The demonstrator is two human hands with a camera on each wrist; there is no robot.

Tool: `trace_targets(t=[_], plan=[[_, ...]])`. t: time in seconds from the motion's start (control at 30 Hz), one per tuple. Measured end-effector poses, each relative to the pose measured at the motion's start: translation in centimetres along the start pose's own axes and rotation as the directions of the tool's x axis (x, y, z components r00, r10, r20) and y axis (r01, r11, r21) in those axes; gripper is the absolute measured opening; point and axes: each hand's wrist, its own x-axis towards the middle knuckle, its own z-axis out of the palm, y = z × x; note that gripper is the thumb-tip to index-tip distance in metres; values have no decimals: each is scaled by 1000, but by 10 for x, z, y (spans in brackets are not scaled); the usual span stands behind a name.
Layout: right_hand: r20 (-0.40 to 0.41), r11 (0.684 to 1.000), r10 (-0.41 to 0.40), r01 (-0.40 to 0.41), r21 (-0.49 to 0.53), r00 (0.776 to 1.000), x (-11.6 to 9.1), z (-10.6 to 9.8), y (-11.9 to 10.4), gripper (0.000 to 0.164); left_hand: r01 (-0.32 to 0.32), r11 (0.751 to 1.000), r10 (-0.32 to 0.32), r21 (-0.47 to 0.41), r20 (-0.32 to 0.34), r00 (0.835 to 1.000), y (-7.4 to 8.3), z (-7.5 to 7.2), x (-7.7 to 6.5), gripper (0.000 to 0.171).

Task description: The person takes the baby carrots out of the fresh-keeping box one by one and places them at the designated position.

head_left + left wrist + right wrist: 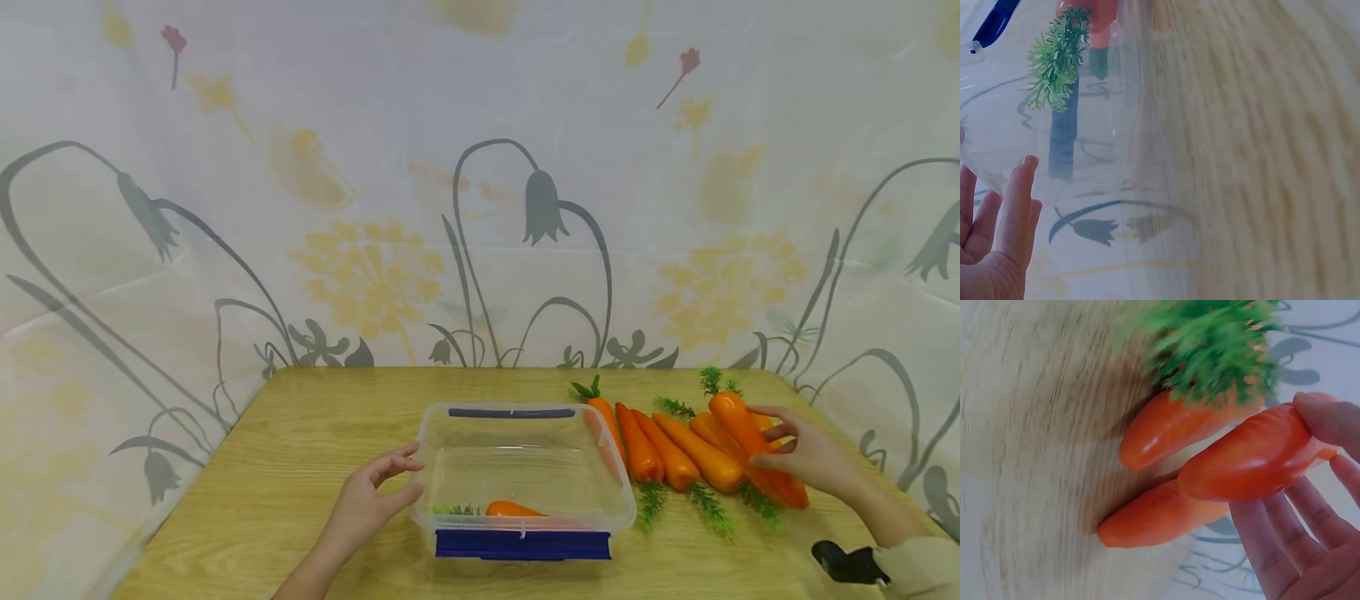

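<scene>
My right hand [813, 457] grips an orange toy carrot [733, 419] between thumb and fingers, tilted over other carrots. In the right wrist view the held carrot [1247, 459] has its blunt end pointing away from the palm. Two more carrots lie under it, and a green leafy top [1210, 353] shows close by. At the left rim of a clear plastic box [523, 546] with blue clips is my left hand [367, 496], its fingers spread and loosely bent. Inside the box, near the front wall, lies one carrot [513, 508] with green leaves.
Several carrots [671, 454] lie side by side on the wood-grain table [300, 433], right of the box. One carrot [606, 417] with leaves sits behind the box's right wall. A flower-printed cloth [375, 167] hangs behind the table. Near my right sleeve shows a black object [847, 562].
</scene>
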Motion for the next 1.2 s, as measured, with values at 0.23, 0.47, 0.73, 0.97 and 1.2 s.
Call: trace_targets(t=[0.23,0.47,0.73,0.97,1.2], plan=[[5,998,8,-8,-54,1000,3,-2,16,73,-5,1000,5,1,1,1000,0,1,1,17],[-9,980,-22,20,-198,1000,3,5,24,61,7,1000,-7,-4,4,1000,2,1,0,17],[-17,975,-3,-1,-224,1000,2,8,24,53,4,1000,-4,3,2,1000,3,1,0,17],[33,983,32,-25,-183,999,1,7,24,48,13,1000,-14,3,5,1000,4,1,0,17],[39,990,-16,22,-137,999,4,1,9,45,19,1000,-19,19,2,1000,7,0,-1,17]])
